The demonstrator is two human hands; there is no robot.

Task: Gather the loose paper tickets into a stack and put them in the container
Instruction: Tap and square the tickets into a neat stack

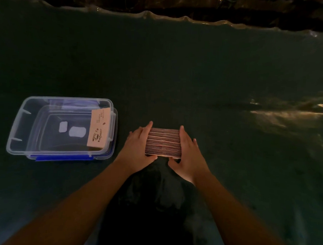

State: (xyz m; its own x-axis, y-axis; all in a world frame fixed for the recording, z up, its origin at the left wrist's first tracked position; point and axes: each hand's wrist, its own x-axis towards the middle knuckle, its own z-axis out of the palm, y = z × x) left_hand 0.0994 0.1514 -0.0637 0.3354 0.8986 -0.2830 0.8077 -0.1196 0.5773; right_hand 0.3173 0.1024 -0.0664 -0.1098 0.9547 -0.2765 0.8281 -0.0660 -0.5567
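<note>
A thick stack of paper tickets (163, 142) stands on its edge on the dark green cloth, its striped edges facing up. My left hand (137, 149) presses its left side and my right hand (188, 153) presses its right side, both thumbs under the near edge. To the left sits a clear plastic container (18, 127) with blue clips, open on top. One pale ticket with a coffee cup print (98, 130) leans against the container's right inner wall.
The dark green cloth (196, 77) covers the whole surface and wrinkles at the right. Its far edge runs along the top, with dark ground beyond. Two white labels (77, 132) show on the container's bottom.
</note>
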